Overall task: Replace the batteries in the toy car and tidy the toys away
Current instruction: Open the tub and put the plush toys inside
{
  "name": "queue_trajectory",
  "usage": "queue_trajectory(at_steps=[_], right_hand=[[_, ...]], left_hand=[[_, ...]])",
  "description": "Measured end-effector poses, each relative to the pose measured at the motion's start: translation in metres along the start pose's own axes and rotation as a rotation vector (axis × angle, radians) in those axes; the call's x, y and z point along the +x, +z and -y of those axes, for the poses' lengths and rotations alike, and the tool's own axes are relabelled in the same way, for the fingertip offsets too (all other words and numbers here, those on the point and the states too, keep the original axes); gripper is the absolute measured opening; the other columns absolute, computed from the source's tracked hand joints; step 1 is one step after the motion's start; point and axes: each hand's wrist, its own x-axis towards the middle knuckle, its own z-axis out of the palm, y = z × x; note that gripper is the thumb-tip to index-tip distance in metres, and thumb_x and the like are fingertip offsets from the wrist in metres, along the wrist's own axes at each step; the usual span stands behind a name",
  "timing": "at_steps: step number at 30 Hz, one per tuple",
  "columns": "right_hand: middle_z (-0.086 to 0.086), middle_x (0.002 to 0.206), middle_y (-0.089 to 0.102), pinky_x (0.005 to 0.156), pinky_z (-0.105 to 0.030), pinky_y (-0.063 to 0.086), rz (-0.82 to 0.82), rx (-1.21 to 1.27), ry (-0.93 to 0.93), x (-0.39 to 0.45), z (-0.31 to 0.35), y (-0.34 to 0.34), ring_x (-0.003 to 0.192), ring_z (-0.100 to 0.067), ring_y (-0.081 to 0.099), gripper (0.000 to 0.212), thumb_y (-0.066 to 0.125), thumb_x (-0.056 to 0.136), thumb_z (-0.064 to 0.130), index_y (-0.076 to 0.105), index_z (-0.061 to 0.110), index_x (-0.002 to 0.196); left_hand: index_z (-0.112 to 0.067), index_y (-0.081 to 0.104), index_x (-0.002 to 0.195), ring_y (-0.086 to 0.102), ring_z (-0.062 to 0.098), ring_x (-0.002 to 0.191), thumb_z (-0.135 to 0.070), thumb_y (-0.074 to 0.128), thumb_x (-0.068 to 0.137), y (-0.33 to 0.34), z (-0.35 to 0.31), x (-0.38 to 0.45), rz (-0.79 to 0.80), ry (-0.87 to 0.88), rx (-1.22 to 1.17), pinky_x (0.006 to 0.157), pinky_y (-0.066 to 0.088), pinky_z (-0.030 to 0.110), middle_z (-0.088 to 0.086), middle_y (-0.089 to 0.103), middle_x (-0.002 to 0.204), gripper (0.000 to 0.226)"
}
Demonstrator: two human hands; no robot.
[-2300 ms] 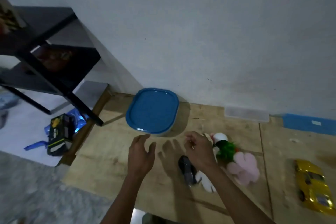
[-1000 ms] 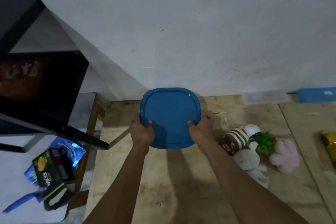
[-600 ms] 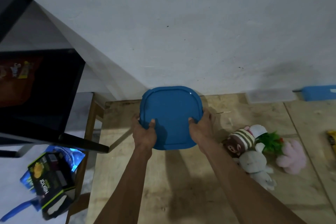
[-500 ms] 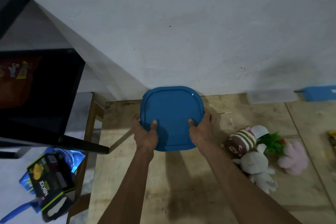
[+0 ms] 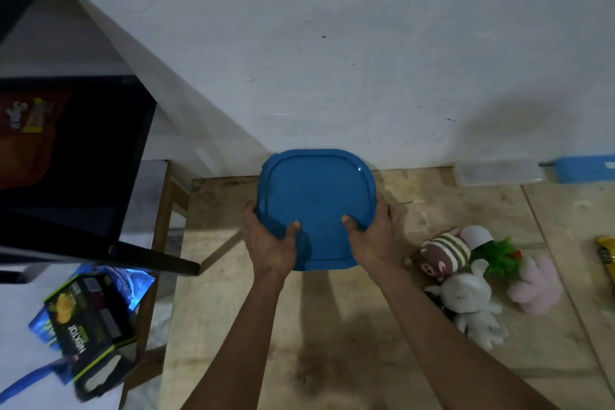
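Head view: blue lid (image 5: 316, 206) clamped between left hand (image 5: 268, 241), right hand (image 5: 374, 235).

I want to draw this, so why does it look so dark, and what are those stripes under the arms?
Head view: the light is dim and bluish, so colours look dull. The dark stripes on the wooden board are shadows of the arms, below the blue lid that the left hand and right hand hold. A small glint shows on the lid's far right corner. The wide lens bends the edges.

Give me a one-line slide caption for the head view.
Both hands, left and right, grip the blue-lidded container beside plush toys.
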Motion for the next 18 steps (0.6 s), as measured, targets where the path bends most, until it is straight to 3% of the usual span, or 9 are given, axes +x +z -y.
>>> queue_trajectory(at_steps=[4,9,13,18], right_hand=[[-0.002,0.132,0.037,0.102,-0.041,0.049,0.012,0.051,-0.004,-0.003,0.003,-0.007,0.11,-0.015,0.045,0.065,0.074,0.086,0.023,0.041,0.028,0.141],[-0.005,0.139,0.035,0.108,-0.035,0.036,0.017,0.019,-0.066,-0.016,0.006,-0.013,0.125,-0.017,0.034,0.082,0.073,0.086,0.027,0.027,0.029,0.153],[-0.005,0.135,0.034,0.111,-0.043,0.037,-0.036,0.014,-0.144,-0.028,0.018,-0.029,0.131,-0.024,0.031,0.084,0.072,0.085,0.033,0.025,0.027,0.154],[-0.007,0.138,0.032,0.109,-0.034,0.037,-0.045,0.049,-0.206,-0.092,-0.01,-0.065,0.13,-0.025,0.038,0.084,0.074,0.086,0.032,0.027,0.018,0.154]], left_hand=[[-0.025,0.038,0.134,0.053,0.017,0.117,-0.018,0.084,0.076,-0.007,-0.01,-0.004,0.026,0.007,-0.034,0.103,0.05,0.045,-0.006,0.052,0.127,0.074],[-0.019,0.038,0.135,0.053,0.02,0.12,-0.016,0.084,0.077,-0.015,-0.029,-0.017,0.025,0.054,-0.035,0.101,0.049,0.039,-0.005,0.052,0.126,0.074],[-0.021,0.04,0.137,0.053,0.016,0.116,-0.024,0.087,0.074,-0.025,-0.047,-0.041,-0.027,0.107,-0.057,0.096,0.05,0.035,-0.01,0.05,0.124,0.079],[-0.025,0.036,0.143,0.049,0.012,0.122,-0.031,0.089,0.07,-0.037,-0.026,-0.12,-0.069,0.146,-0.036,0.099,0.048,0.035,-0.011,0.049,0.134,0.09]])
